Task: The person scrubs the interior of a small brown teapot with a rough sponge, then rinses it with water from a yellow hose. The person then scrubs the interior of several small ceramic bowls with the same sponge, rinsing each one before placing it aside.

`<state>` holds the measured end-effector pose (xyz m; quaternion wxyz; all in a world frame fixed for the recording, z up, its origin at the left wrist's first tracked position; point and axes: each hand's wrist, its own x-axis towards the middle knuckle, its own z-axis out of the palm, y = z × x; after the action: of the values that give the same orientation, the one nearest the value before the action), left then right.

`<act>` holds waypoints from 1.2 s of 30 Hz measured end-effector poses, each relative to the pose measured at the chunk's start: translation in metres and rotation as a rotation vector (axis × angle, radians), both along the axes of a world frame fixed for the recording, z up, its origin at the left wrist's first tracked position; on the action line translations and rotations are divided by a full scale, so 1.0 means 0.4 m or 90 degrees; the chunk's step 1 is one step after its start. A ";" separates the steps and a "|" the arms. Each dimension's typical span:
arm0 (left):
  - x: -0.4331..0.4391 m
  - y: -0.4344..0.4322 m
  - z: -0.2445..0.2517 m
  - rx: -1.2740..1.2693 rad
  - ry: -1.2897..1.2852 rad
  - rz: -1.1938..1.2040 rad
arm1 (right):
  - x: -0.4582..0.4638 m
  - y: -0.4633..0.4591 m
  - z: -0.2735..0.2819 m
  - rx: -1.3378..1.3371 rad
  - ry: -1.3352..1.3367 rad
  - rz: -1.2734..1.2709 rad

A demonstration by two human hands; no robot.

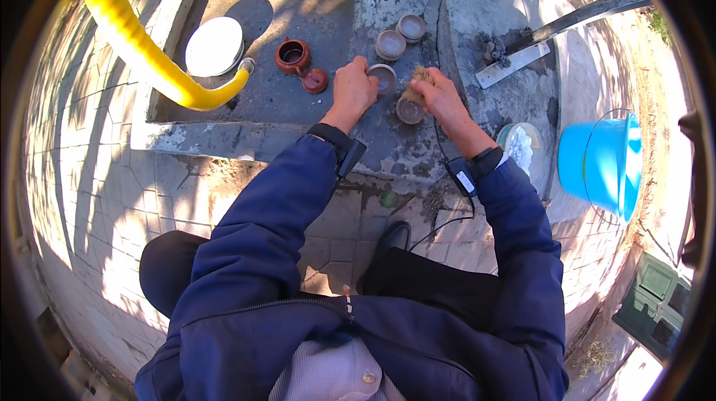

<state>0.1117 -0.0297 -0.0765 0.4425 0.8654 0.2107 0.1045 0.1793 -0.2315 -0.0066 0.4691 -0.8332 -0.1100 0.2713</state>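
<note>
My left hand (353, 90) grips the rim of a small round clay cup (384, 80), which looks tilted. In my right hand (439, 96) is a wad of brown fibrous scrubbing material (418, 83), held above another small cup (410, 111) on the concrete ledge. Two more pale-bottomed cups, one (390, 45) nearer and one (411, 28) farther, sit just beyond my hands. To the left of my left hand stand an open reddish-brown clay teapot (292, 56) and a small lidded-looking red clay piece (315, 81) beside it.
A yellow hose (168, 76) hangs at the left beside stacked white plates (213, 47) in a shallow concrete basin (212, 135). At the right are a tub of white material (520, 149), a blue bucket (598, 160), a flat metal strip (512, 65) and a dark bar (582, 16).
</note>
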 end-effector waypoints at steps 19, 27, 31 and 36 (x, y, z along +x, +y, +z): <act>-0.222 -0.120 0.207 -0.067 -0.199 -0.030 | -0.093 0.045 0.083 -0.040 -0.572 0.414; -0.195 -0.087 0.256 -0.042 0.065 -0.172 | -0.078 0.037 0.104 -0.124 -0.684 0.482; -0.163 -0.047 0.273 -0.172 0.130 -0.212 | -0.090 0.043 0.106 -0.145 -0.679 0.490; -0.184 -0.132 0.263 -0.773 -0.056 0.094 | -0.118 0.082 0.084 -0.056 -0.417 0.162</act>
<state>0.0381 -0.0826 0.0285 0.8563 0.4368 0.2737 0.0321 0.1319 -0.1987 0.0269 0.3348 -0.8750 -0.3459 0.0505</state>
